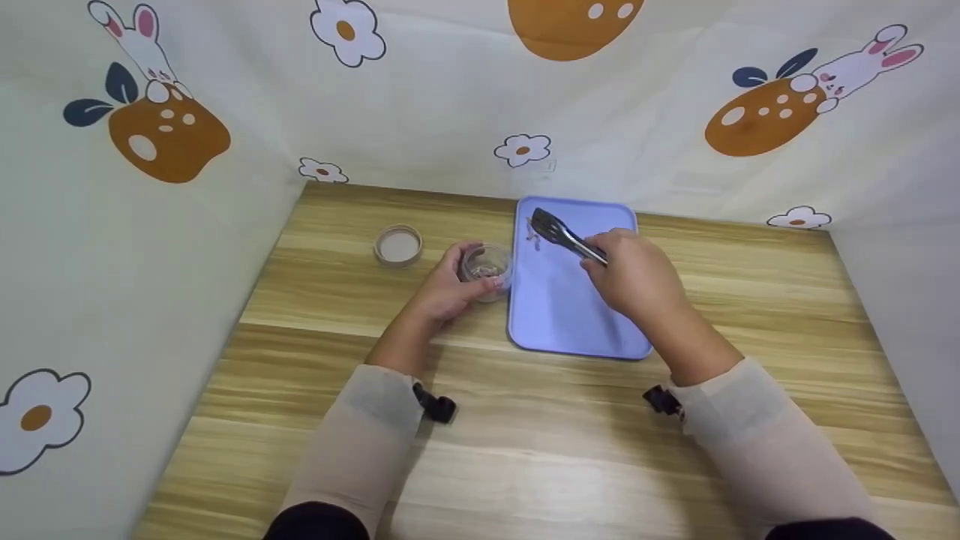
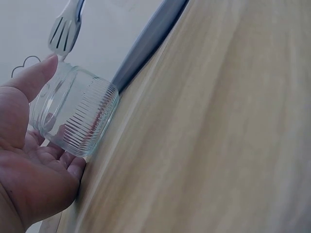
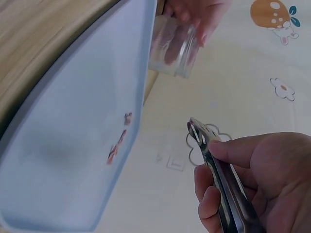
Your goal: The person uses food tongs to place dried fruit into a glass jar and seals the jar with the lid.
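Note:
My left hand (image 1: 444, 291) curls round a clear glass jar (image 2: 80, 109), which stands upright on the table at the tray's left edge. Some small pieces show at the bottom of the jar in the head view. In my right hand (image 1: 636, 271) is a pair of metal tongs (image 3: 226, 182), gripped between thumb and fingers. Their slotted heads (image 1: 549, 225) are close together, raised over the upper left of a light blue tray (image 1: 562, 315). A few thin reddish-brown shreds (image 3: 116, 147) lie on the tray near that corner.
A round lid (image 1: 398, 246) lies on the wooden table (image 1: 495, 435) to the left of the jar. Behind and beside the table hang pale walls (image 1: 427, 112) printed with flowers and rabbits. Each wrist wears a small black camera.

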Demonstrator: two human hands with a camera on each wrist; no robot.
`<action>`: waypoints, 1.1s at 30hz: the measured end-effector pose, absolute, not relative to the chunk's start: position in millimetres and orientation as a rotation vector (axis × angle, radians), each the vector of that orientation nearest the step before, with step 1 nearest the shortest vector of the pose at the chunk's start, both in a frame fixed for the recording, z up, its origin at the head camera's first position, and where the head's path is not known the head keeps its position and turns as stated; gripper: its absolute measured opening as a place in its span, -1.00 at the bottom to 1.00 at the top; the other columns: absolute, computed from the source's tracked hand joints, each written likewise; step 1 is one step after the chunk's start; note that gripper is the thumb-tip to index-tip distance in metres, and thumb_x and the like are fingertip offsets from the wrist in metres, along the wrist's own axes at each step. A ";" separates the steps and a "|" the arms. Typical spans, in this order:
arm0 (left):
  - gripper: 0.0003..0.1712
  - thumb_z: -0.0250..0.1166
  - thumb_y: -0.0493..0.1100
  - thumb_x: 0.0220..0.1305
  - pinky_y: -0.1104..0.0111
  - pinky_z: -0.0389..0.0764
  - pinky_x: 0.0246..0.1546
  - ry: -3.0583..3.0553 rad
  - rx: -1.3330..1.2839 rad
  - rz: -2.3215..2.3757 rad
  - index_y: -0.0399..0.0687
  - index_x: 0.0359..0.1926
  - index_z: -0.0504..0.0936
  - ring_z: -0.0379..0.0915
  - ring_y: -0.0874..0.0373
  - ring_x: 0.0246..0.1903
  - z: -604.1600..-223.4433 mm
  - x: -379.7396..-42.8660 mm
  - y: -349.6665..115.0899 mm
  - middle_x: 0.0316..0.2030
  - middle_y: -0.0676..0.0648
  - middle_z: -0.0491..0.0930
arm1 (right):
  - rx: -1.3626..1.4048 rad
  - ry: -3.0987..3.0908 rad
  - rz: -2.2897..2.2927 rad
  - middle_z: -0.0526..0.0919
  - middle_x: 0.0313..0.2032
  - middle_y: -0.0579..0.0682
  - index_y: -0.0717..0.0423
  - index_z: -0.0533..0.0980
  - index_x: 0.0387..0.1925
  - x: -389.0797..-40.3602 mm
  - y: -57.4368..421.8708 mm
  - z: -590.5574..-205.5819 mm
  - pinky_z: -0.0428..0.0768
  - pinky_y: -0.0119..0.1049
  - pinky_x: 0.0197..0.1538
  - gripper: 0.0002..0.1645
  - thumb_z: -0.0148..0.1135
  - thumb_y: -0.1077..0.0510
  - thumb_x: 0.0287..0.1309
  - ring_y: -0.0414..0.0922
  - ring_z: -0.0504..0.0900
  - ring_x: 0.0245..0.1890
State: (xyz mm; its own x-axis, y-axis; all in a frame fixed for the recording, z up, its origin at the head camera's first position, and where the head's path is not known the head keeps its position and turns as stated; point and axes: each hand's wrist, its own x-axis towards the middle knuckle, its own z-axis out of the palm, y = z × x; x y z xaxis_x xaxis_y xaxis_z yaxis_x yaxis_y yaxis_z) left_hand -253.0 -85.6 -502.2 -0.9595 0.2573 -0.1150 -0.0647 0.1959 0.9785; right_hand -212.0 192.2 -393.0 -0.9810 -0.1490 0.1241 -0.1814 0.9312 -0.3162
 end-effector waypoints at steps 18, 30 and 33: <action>-0.04 0.58 0.17 -0.09 0.16 0.09 0.49 2.230 0.211 1.865 0.18 0.32 0.33 0.22 -0.03 0.39 -504.3 -254.1 -84.2 0.39 -0.15 0.33 | 0.418 -2.991 0.562 0.70 -0.14 -0.01 -0.03 0.66 -0.01 -193.3 152.8 -392.1 0.60 -0.03 -0.12 -0.66 0.35 0.01 0.19 -0.01 0.66 -0.17; -0.02 0.59 0.20 -0.12 0.11 0.03 0.51 2.248 0.157 1.835 0.20 0.32 0.32 0.16 0.04 0.42 -501.9 -253.2 -84.9 0.36 -0.04 0.36 | 0.463 -3.001 0.543 0.71 -0.07 0.00 -0.05 0.64 0.05 -193.7 145.5 -393.2 0.60 -0.01 -0.06 -0.60 0.35 -0.04 0.19 -0.01 0.67 -0.09; -0.02 0.59 0.18 -0.11 0.10 0.04 0.51 2.251 0.161 1.834 0.19 0.33 0.31 0.17 0.03 0.41 -501.8 -253.4 -85.1 0.35 -0.06 0.36 | 0.449 -3.021 0.531 0.69 -0.06 -0.01 -0.05 0.62 0.09 -193.9 145.4 -393.6 0.60 -0.01 -0.06 -0.54 0.35 -0.09 0.17 -0.02 0.66 -0.11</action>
State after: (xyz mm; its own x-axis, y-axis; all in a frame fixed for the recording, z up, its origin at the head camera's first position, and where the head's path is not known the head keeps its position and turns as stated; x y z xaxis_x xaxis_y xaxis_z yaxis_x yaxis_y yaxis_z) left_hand -253.4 -85.1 -501.8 -0.9668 0.2306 -0.1104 -0.0616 0.2091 0.9760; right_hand -193.9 145.4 -393.6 -0.9572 -0.2753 0.0899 -0.2894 0.8993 -0.3279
